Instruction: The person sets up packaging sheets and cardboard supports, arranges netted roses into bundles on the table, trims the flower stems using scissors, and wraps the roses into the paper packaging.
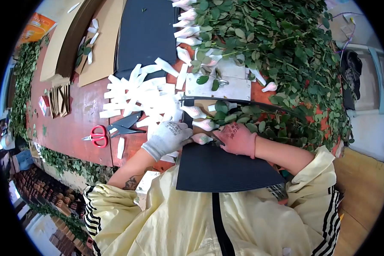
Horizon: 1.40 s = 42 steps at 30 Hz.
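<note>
The left grip (169, 137) pinches the narrow end of a netted bud (202, 138) and the right grip (236, 139) closes at its stem end, with the bud between them, black sheets (226, 168) just below and loose white sleeves (145, 96) beyond the left grip on the red bench (68, 136).

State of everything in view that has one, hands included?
Left hand: gloved, fingers beside nearest bud.
Right hand: gloved, fingers curled at that bud's stem end.
Buds: netted, lying sideways.
Red scissors: lying flat; blades too small to judge.
White sleeves: loose, heaped.
Near black sheets: stacked.
Stems' leaves: green, piled.
</note>
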Available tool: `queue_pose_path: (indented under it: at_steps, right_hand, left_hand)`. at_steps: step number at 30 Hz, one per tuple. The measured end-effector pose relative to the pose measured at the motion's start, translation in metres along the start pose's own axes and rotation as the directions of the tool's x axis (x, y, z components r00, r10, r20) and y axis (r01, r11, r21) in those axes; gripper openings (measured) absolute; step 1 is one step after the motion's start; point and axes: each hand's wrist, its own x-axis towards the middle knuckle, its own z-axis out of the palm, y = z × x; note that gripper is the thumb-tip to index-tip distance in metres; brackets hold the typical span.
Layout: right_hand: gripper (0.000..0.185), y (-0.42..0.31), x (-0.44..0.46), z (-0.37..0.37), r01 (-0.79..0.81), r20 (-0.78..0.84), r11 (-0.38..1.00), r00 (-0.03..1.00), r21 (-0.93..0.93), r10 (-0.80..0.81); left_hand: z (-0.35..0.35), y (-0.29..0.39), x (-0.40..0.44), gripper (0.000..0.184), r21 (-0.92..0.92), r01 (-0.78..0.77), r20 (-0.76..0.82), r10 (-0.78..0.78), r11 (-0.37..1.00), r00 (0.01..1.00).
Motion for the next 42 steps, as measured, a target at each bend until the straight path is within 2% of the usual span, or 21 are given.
queue_pose_path:
  at_steps: [2, 5, 9, 11, 13, 15, 17, 18, 20, 21, 23, 24, 25, 27, 29, 31, 35, 37, 38, 39, 42]
  right_hand:
    - [0.024, 0.001, 0.009, -0.002, 0.003, 0.124, 1.000, 0.992, 0.026, -0.006]
    - [0.024, 0.003, 0.010, 0.010, -0.036, 0.084, 0.999, 0.996, 0.021, 0.034]
    - [0.022, 0.007, 0.008, 0.014, -0.048, 0.040, 0.996, 0.998, 0.076, 0.045]
    - [0.021, 0.009, 0.007, 0.018, -0.021, 0.037, 0.991, 0.999, 0.135, 0.016]
    - [0.021, 0.009, 0.007, 0.011, -0.012, 0.090, 0.993, 0.996, 0.120, 0.001]
    - [0.021, 0.008, 0.007, 0.005, 0.015, 0.152, 0.995, 0.988, 0.100, -0.030]
    - [0.023, 0.014, 0.004, -0.001, 0.084, 0.067, 0.984, 0.993, 0.159, -0.096]
    - [0.023, 0.013, 0.001, -0.013, 0.099, 0.082, 0.984, 0.990, 0.151, -0.113]
    - [0.040, 0.006, -0.008, -0.041, -0.292, -0.059, 0.927, 0.948, 0.235, 0.313]
    - [0.040, 0.005, -0.009, -0.044, -0.286, -0.051, 0.932, 0.951, 0.224, 0.305]
    - [0.045, 0.001, -0.013, -0.043, -0.222, -0.156, 0.971, 0.960, 0.091, 0.234]
    - [0.048, -0.002, -0.012, -0.031, -0.187, -0.178, 0.981, 0.968, -0.040, 0.178]
    - [0.048, -0.004, -0.007, -0.026, -0.191, -0.183, 0.981, 0.966, -0.037, 0.181]
    - [0.048, -0.007, 0.011, -0.025, -0.273, 0.140, 0.956, 0.948, -0.108, 0.286]
    - [0.049, -0.007, 0.020, -0.027, -0.270, 0.211, 0.957, 0.935, -0.103, 0.286]
    - [0.046, -0.008, 0.018, -0.020, -0.226, 0.029, 0.944, 0.970, -0.240, 0.240]
    - [0.045, -0.001, 0.023, -0.001, -0.114, -0.037, 0.937, 0.993, -0.329, 0.108]
    - [0.044, -0.007, 0.019, -0.007, -0.040, -0.126, 0.944, 0.992, -0.329, -0.002]
    - [0.045, -0.013, 0.025, -0.008, -0.055, 0.061, 0.973, 0.996, -0.225, 0.070]
    - [0.045, -0.013, 0.027, -0.007, -0.058, 0.061, 0.973, 0.995, -0.222, 0.073]
    - [0.051, -0.003, 0.031, 0.003, -0.148, -0.021, 0.989, 0.989, 0.025, 0.148]
  left_hand:
    - [0.001, -0.005, -0.002, 0.017, 0.008, -0.090, -0.066, 0.091, 0.996, 0.994]
    - [0.003, -0.013, -0.004, 0.016, -0.010, -0.227, -0.148, 0.223, 0.974, 0.963]
    - [-0.013, -0.021, -0.016, 0.014, -0.060, -0.202, -0.076, 0.198, 0.978, 0.977]
    - [-0.024, -0.025, -0.033, 0.017, -0.027, -0.070, -0.074, 0.068, 0.997, 0.995]
    - [-0.051, -0.016, -0.044, 0.017, 0.114, 0.204, -0.147, -0.186, 0.972, 0.971]
    - [-0.060, -0.005, -0.034, 0.022, 0.076, 0.201, -0.164, -0.186, 0.977, 0.969]
    - [-0.050, 0.008, -0.013, 0.019, -0.275, -0.212, -0.168, 0.171, 0.938, 0.971]
    - [-0.037, 0.012, -0.007, 0.020, -0.271, -0.271, -0.157, 0.235, 0.924, 0.959]
    - [-0.018, 0.012, 0.001, 0.023, -0.323, -0.297, -0.073, 0.289, 0.899, 0.954]
    - [-0.019, 0.013, 0.001, 0.023, -0.330, -0.294, -0.087, 0.282, 0.897, 0.956]
    - [-0.022, 0.014, -0.001, 0.023, -0.390, -0.179, 0.036, 0.209, 0.903, 0.977]
    - [-0.019, 0.014, -0.002, 0.023, -0.394, -0.180, 0.043, 0.214, 0.901, 0.976]
    - [-0.016, 0.012, -0.002, 0.023, -0.459, -0.145, 0.047, 0.187, 0.877, 0.981]
    - [-0.016, 0.009, -0.003, 0.024, -0.514, -0.107, 0.046, 0.152, 0.851, 0.987]
    - [-0.016, 0.010, -0.007, 0.024, -0.590, -0.052, 0.071, 0.116, 0.806, 0.991]
    - [-0.014, 0.011, -0.008, 0.024, -0.584, -0.058, 0.061, 0.115, 0.809, 0.991]
    - [-0.013, 0.010, -0.005, 0.025, -0.559, -0.020, 0.127, 0.110, 0.829, 0.986]
    - [-0.011, 0.009, -0.006, 0.025, -0.524, -0.078, 0.078, 0.139, 0.848, 0.987]
    - [-0.010, 0.008, -0.006, 0.026, -0.485, -0.133, 0.033, 0.170, 0.864, 0.985]
    - [-0.008, 0.008, -0.007, 0.026, -0.486, -0.133, 0.037, 0.172, 0.864, 0.984]
    - [-0.007, 0.008, -0.005, 0.024, -0.552, -0.186, -0.037, 0.199, 0.813, 0.979]
